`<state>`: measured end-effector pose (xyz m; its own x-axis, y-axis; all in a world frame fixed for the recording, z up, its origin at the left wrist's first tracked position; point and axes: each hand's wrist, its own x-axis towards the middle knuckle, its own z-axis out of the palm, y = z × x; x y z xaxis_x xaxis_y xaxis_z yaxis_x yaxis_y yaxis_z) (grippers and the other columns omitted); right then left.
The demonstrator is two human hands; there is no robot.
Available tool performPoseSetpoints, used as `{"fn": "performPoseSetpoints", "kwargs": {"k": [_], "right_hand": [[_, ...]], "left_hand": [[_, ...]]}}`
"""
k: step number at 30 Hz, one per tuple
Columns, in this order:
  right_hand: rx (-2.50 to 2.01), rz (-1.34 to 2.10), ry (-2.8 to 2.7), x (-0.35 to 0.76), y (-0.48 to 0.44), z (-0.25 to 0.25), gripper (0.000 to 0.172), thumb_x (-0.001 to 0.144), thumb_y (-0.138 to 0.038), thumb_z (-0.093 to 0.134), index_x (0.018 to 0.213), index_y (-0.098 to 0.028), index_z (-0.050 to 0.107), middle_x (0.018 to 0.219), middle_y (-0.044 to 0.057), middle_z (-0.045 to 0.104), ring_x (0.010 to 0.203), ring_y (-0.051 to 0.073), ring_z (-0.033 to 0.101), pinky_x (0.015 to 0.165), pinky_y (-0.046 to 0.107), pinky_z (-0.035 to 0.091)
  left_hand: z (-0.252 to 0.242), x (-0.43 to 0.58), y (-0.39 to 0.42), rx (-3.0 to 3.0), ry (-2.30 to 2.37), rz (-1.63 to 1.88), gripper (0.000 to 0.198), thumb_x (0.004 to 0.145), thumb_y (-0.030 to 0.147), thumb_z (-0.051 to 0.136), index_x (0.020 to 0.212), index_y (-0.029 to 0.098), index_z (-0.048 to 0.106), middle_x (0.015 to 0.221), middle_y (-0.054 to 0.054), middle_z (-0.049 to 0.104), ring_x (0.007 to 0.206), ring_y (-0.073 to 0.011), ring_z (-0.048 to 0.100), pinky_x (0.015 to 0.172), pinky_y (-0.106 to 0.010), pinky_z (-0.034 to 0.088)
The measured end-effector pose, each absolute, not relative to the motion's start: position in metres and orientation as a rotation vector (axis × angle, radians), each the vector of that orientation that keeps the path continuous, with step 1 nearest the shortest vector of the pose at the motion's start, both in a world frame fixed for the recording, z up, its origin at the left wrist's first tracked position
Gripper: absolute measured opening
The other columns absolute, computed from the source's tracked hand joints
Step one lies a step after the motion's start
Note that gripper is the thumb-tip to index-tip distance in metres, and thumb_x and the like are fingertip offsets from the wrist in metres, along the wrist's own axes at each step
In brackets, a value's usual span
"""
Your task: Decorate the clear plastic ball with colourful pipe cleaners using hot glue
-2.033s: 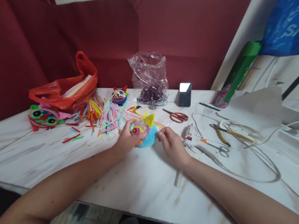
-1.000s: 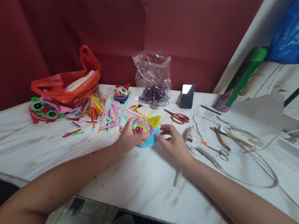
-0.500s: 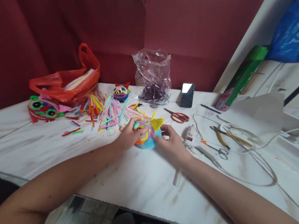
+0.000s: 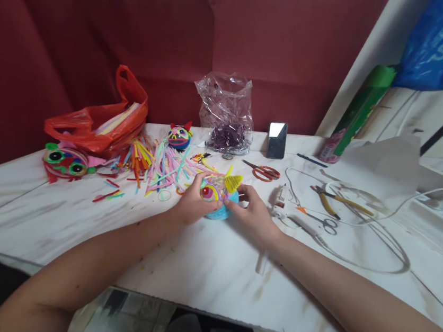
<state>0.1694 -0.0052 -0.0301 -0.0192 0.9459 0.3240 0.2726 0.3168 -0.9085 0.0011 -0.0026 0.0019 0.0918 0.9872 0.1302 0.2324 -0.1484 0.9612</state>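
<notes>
A small blue craft ball (image 4: 220, 197) with a yellow pointed ear and a round red-and-pink eye rests on the white table (image 4: 202, 265) near its middle. My left hand (image 4: 190, 204) grips its left side, fingers curled round it. My right hand (image 4: 254, 213) closes on its right side, thumb and fingers pressed against the blue surface below the yellow ear.
A pile of coloured strips (image 4: 157, 166) and a red plastic bag (image 4: 98, 120) lie at the left, with a red frog-eyed figure (image 4: 64, 161) and a small cat-faced ball (image 4: 179, 135). Red scissors (image 4: 264, 172), a glue gun (image 4: 280, 199), pliers (image 4: 337, 202), a clear bag (image 4: 225, 116) and a phone (image 4: 277, 139) lie beyond.
My right hand came in from the right and closed on the ball's side. The ball was tilted and turned a little between both hands.
</notes>
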Motion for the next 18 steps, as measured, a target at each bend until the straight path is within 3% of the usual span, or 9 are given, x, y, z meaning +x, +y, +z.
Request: {"fn": "performPoseSetpoints", "kwargs": {"k": [5, 9, 18], "right_hand": [[-1.205, 0.843, -1.5, 0.171, -0.002, -0.029, 0.042, 0.067, -0.044, 0.07, 0.098, -0.02, 0.055, 0.098, 0.007, 0.068, 0.088, 0.022, 0.061, 0.079, 0.037, 0.051], [-1.209, 0.927, -1.468, 0.174, 0.004, -0.031, 0.046, 0.07, -0.049, 0.069, 0.102, -0.018, 0.058, 0.103, 0.009, 0.069, 0.092, 0.023, 0.063, 0.075, 0.037, 0.053], [-1.168, 0.926, -1.47, 0.175, 0.005, -0.031, 0.044, 0.066, -0.036, 0.072, 0.105, -0.018, 0.06, 0.106, 0.009, 0.07, 0.094, 0.022, 0.064, 0.086, 0.039, 0.052]], "left_hand": [[-0.008, -0.005, 0.002, 1.65, 1.201, 1.111, 0.08, 0.059, 0.025, 0.077, 0.132, 0.022, 0.042, 0.111, -0.006, 0.066, 0.099, -0.0236, 0.065, 0.08, -0.031, 0.055], [-0.015, -0.009, 0.005, 1.7, 1.124, 1.091, 0.093, 0.057, 0.023, 0.079, 0.139, 0.019, 0.036, 0.119, -0.01, 0.062, 0.108, -0.0256, 0.063, 0.087, -0.034, 0.054], [-0.021, -0.008, 0.01, 1.688, 1.125, 1.154, 0.1, 0.056, 0.025, 0.081, 0.142, 0.018, 0.031, 0.13, -0.014, 0.056, 0.12, -0.0289, 0.057, 0.099, -0.04, 0.049]]}}
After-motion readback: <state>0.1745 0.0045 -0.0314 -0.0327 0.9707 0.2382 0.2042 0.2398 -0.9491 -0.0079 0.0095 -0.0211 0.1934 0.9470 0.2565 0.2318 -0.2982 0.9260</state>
